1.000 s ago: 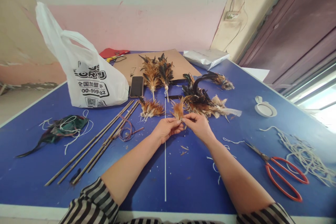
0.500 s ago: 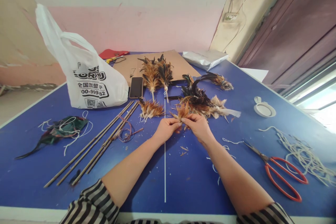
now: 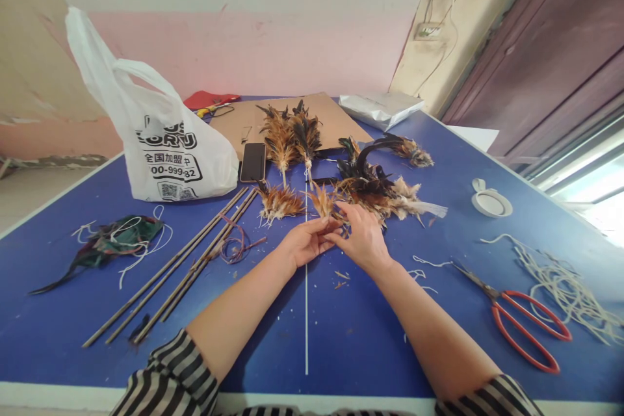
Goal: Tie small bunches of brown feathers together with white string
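The left hand (image 3: 303,242) is closed in a pinch on the base of a small orange-brown feather tuft (image 3: 322,199), located over the middle of the blue tabletop (image 3: 361,354). The right hand (image 3: 363,238) is partly open beside it, thumb and index finger apart; whether it grips anything cannot be determined. A feather bundle (image 3: 281,201) lies left of the tuft; red-handled scissors (image 3: 496,295) lie at right, near white string (image 3: 560,287).

Head view: looks forward and down over the blue table (image 3: 365,351) from its near edge, facing the wall (image 3: 292,45).
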The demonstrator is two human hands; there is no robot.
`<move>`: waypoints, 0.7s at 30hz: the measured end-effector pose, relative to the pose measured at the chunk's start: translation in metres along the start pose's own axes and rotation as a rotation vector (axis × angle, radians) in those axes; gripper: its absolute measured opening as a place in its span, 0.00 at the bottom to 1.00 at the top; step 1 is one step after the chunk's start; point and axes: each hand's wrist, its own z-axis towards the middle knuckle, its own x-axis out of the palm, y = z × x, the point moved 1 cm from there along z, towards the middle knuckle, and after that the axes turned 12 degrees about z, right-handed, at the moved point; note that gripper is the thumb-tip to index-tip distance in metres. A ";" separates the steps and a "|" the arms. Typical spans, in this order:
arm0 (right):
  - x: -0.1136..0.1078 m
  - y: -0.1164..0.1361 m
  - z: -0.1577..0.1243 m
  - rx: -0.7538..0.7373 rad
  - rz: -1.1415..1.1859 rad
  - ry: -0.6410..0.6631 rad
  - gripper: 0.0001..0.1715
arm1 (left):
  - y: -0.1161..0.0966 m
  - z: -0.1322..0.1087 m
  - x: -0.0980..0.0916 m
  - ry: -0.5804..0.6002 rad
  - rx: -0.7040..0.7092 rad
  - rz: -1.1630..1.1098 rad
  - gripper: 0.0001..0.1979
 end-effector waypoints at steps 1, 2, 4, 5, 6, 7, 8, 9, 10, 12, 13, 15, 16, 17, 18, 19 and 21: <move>0.000 0.001 0.000 -0.019 -0.057 0.016 0.33 | 0.001 0.000 0.001 0.012 -0.004 0.002 0.09; 0.001 0.002 -0.001 -0.023 -0.096 0.022 0.33 | 0.003 -0.001 0.002 0.024 -0.002 0.010 0.08; 0.003 0.001 -0.001 -0.002 -0.136 0.008 0.32 | 0.005 -0.001 0.004 0.041 0.015 0.038 0.08; 0.003 0.000 -0.001 0.012 -0.145 -0.004 0.31 | 0.006 -0.001 0.005 0.047 0.027 0.059 0.08; 0.004 -0.001 -0.001 0.025 -0.147 -0.014 0.31 | 0.006 -0.002 0.005 0.053 0.036 0.081 0.08; 0.004 -0.002 -0.001 0.036 -0.143 -0.018 0.30 | 0.006 -0.002 0.005 0.056 0.039 0.103 0.08; 0.004 -0.004 -0.001 0.045 -0.130 -0.016 0.30 | 0.006 -0.001 0.004 0.051 0.039 0.124 0.09; 0.003 -0.006 0.000 0.055 -0.103 -0.002 0.31 | 0.006 -0.001 0.003 0.031 0.037 0.138 0.09; 0.001 -0.009 0.000 0.073 -0.059 0.018 0.31 | 0.005 0.000 0.002 -0.001 0.038 0.141 0.08; -0.005 -0.019 0.002 0.145 0.055 0.053 0.28 | 0.004 0.003 -0.001 -0.085 0.052 0.118 0.08; -0.010 -0.026 0.002 0.202 0.109 0.051 0.25 | 0.003 0.004 -0.003 -0.126 0.067 0.093 0.08; -0.018 -0.039 0.003 0.314 0.113 0.009 0.14 | 0.001 0.007 -0.008 -0.179 0.093 0.034 0.08; -0.022 -0.044 0.003 0.340 0.068 -0.007 0.11 | 0.000 0.009 -0.010 -0.193 0.101 0.007 0.08; -0.024 -0.048 0.002 0.350 0.022 -0.009 0.10 | 0.000 0.010 -0.011 -0.201 0.107 -0.016 0.07; -0.025 -0.050 0.002 0.347 -0.025 0.008 0.09 | 0.000 0.011 -0.013 -0.204 0.112 -0.034 0.07; -0.024 -0.050 0.001 0.337 -0.072 0.040 0.09 | 0.000 0.011 -0.014 -0.202 0.115 -0.046 0.07; -0.021 -0.048 0.000 0.315 -0.148 0.125 0.09 | 0.000 0.012 -0.016 -0.196 0.120 -0.057 0.07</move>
